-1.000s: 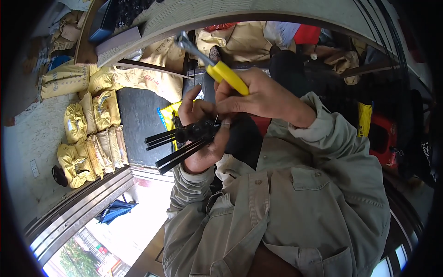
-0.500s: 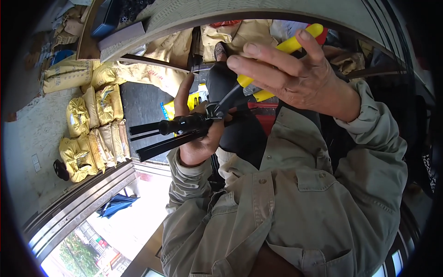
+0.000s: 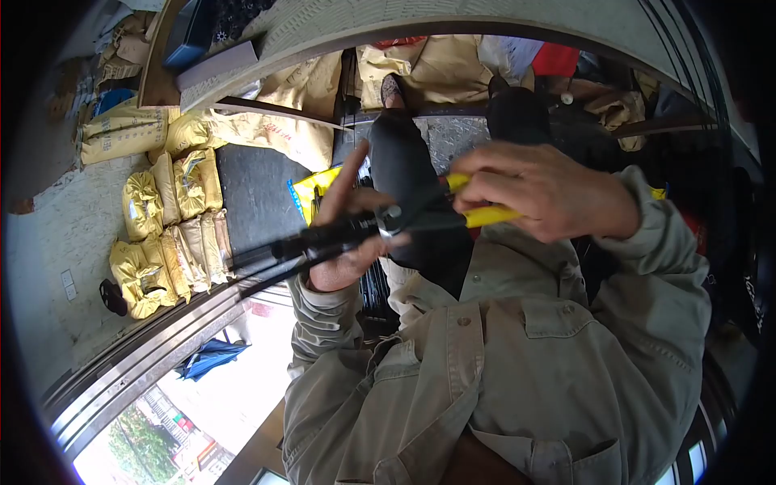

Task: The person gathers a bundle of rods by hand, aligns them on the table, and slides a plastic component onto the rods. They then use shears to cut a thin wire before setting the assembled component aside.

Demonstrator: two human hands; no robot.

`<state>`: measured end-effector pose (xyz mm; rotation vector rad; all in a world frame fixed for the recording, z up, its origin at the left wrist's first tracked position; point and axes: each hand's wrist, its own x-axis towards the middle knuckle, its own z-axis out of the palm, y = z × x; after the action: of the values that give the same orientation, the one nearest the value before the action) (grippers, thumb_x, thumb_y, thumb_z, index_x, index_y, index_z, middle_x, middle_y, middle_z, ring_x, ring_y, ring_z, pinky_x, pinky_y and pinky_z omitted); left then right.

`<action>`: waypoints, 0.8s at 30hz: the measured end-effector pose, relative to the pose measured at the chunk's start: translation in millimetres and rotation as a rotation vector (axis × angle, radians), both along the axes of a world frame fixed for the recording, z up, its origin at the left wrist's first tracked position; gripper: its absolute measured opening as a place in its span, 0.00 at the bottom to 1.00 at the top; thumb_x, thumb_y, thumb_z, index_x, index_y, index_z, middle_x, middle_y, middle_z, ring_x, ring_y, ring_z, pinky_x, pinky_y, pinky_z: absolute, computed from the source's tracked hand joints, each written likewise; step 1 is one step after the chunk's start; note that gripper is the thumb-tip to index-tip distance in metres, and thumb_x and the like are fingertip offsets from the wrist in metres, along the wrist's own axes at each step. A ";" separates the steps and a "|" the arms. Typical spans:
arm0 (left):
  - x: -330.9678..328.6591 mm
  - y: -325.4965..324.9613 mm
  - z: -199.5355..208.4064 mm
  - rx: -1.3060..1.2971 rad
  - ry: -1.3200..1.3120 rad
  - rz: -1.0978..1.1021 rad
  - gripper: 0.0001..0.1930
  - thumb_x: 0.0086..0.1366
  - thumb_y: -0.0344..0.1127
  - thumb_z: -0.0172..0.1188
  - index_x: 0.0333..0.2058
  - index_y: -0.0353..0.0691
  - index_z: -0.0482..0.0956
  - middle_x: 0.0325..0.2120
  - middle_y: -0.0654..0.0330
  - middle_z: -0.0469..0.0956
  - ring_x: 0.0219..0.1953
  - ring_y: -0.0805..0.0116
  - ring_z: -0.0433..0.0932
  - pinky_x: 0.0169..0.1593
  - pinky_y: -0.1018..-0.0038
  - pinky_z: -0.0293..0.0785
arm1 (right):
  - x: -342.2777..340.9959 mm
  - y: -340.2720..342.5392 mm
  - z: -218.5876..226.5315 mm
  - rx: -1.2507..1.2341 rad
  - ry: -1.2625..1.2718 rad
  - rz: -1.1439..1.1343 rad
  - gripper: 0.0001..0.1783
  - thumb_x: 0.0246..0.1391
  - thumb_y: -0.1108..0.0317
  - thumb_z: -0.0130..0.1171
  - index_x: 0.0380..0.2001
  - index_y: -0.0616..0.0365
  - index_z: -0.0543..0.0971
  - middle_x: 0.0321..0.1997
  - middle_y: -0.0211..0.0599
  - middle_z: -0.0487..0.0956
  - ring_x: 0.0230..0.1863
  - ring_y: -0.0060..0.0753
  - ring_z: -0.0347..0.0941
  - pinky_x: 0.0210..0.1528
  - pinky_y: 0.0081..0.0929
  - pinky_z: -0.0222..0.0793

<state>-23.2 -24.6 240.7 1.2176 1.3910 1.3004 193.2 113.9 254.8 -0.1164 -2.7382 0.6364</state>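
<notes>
In my left hand [image 3: 333,273] is a black tripod-like piece [image 3: 335,233] with thin legs pointing left; my fingers wrap round its body and one finger sticks up. At its right end sits a shiny silver fitting [image 3: 389,217]. My right hand [image 3: 543,192] is closed on a pair of pliers with yellow handles [image 3: 493,216]. The dark jaws of the pliers reach left to the fitting, but motion blur hides whether they grip it. Both hands are above my lap.
A tabletop edge [image 3: 323,44] curves across the far side. Filled yellow bags [image 3: 174,234] stand along the left wall. A yellow and blue packet [image 3: 311,194] lies beyond my left hand. A blue umbrella [image 3: 212,357] is at lower left.
My right hand has come down and closed round the plier handles, which were raised and loosely held in spread fingers. The pliers have swung flatter. My left hand keeps its hold, slightly shifted.
</notes>
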 end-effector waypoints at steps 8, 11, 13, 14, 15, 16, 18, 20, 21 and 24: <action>9.4 -12.4 -16.9 0.213 -0.043 -0.022 0.33 0.44 0.48 0.68 0.44 0.30 0.71 0.33 0.57 0.76 0.34 0.66 0.75 0.39 0.73 0.70 | 4.7 18.8 25.8 -0.890 -0.408 0.255 0.35 0.47 0.69 0.60 0.54 0.63 0.54 0.42 0.46 0.73 0.31 0.30 0.74 0.31 0.27 0.73; 12.0 -10.2 -17.5 0.189 -0.109 0.125 0.30 0.46 0.51 0.66 0.40 0.31 0.72 0.38 0.54 0.74 0.40 0.65 0.73 0.44 0.71 0.68 | 8.8 -3.8 6.5 -0.046 0.139 -0.026 0.36 0.47 0.67 0.61 0.55 0.62 0.54 0.41 0.45 0.73 0.31 0.28 0.74 0.31 0.26 0.73; 0.6 -3.8 -17.2 0.194 -0.118 -0.036 0.31 0.46 0.52 0.65 0.40 0.31 0.72 0.38 0.54 0.74 0.40 0.66 0.73 0.45 0.72 0.67 | 10.0 -0.9 11.2 -0.068 0.098 -0.003 0.34 0.46 0.67 0.60 0.54 0.61 0.56 0.41 0.45 0.72 0.32 0.30 0.74 0.32 0.27 0.73; -6.0 -1.4 -17.0 0.197 -0.131 -0.195 0.31 0.47 0.52 0.64 0.41 0.31 0.71 0.39 0.54 0.73 0.40 0.66 0.72 0.45 0.73 0.66 | 11.8 0.3 16.3 -0.092 0.053 0.022 0.33 0.46 0.66 0.60 0.53 0.61 0.58 0.42 0.44 0.72 0.32 0.31 0.73 0.32 0.29 0.73; -8.2 -1.7 -17.2 0.200 -0.143 -0.353 0.31 0.48 0.53 0.64 0.41 0.30 0.71 0.39 0.54 0.72 0.40 0.67 0.71 0.45 0.74 0.66 | 13.4 1.9 22.1 -0.117 0.009 0.047 0.31 0.45 0.66 0.60 0.52 0.61 0.59 0.42 0.44 0.71 0.33 0.33 0.73 0.33 0.30 0.72; -7.3 -1.9 -16.4 0.202 -0.141 -0.350 0.31 0.48 0.53 0.64 0.41 0.30 0.71 0.39 0.54 0.72 0.40 0.67 0.71 0.45 0.74 0.66 | 12.9 7.1 28.5 -0.135 -0.030 0.075 0.30 0.45 0.66 0.60 0.51 0.61 0.61 0.43 0.44 0.70 0.33 0.35 0.73 0.33 0.31 0.72; -0.5 -6.4 -15.4 0.193 -0.116 -0.122 0.31 0.50 0.53 0.63 0.42 0.30 0.70 0.39 0.54 0.72 0.38 0.67 0.71 0.43 0.75 0.66 | 10.9 14.8 38.8 -0.169 -0.109 0.134 0.27 0.44 0.65 0.59 0.48 0.60 0.65 0.44 0.43 0.68 0.34 0.38 0.72 0.34 0.33 0.72; 5.7 -8.1 -15.1 0.192 -0.103 -0.003 0.31 0.50 0.53 0.62 0.42 0.30 0.70 0.39 0.54 0.71 0.37 0.68 0.71 0.42 0.75 0.66 | 6.9 15.4 37.6 -0.182 -0.149 0.169 0.26 0.44 0.65 0.59 0.47 0.60 0.67 0.44 0.43 0.67 0.34 0.40 0.72 0.35 0.34 0.72; 10.2 -8.4 -15.6 0.182 -0.081 0.048 0.31 0.51 0.53 0.62 0.43 0.30 0.69 0.39 0.54 0.71 0.36 0.68 0.72 0.41 0.76 0.66 | 3.6 11.5 28.7 -0.017 -0.082 0.081 0.22 0.44 0.66 0.58 0.44 0.61 0.69 0.44 0.43 0.67 0.35 0.40 0.72 0.35 0.35 0.71; 17.3 -8.6 -14.0 0.159 -0.039 0.151 0.32 0.51 0.54 0.61 0.43 0.30 0.68 0.39 0.54 0.71 0.35 0.69 0.72 0.40 0.77 0.67 | -2.6 6.3 18.6 0.313 0.051 -0.091 0.16 0.44 0.68 0.56 0.39 0.61 0.73 0.44 0.43 0.67 0.36 0.40 0.71 0.36 0.36 0.71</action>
<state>-5.9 -33.2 226.7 1.2029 1.3950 1.5574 190.6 120.2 273.5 -0.1478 -2.7251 0.1794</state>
